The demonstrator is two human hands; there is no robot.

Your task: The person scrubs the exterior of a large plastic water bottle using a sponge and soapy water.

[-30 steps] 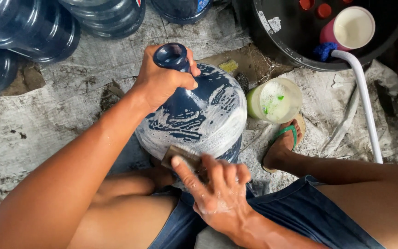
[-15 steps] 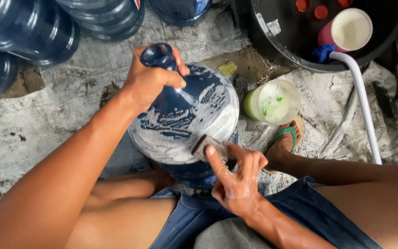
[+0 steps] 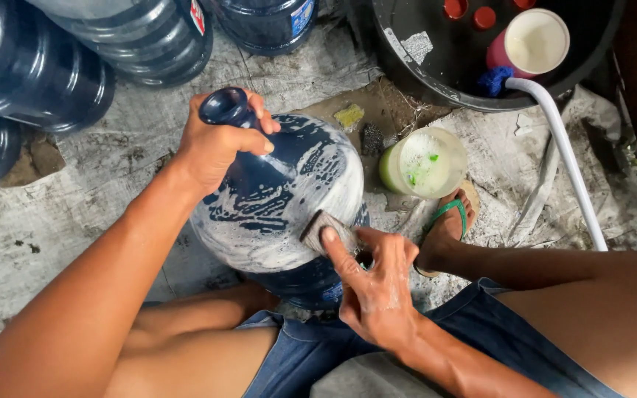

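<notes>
Both your hands work one soapy blue water jug [image 3: 282, 199] between your knees: left hand [image 3: 215, 144] wraps its neck, right hand [image 3: 374, 284] presses a scrub pad [image 3: 326, 230] against its shoulder. Red-and-blue labelled jugs [image 3: 141, 37] lie above.

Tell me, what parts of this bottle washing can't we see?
All in the head view:
- Bottom of the soapy blue bottle: hidden by the legs and shorts.
- Scrub pad: mostly covered by the right hand.
- Bottle neck: wrapped by the left hand.
- Black tub and stacked bottles: cut off by the frame edges.
</notes>
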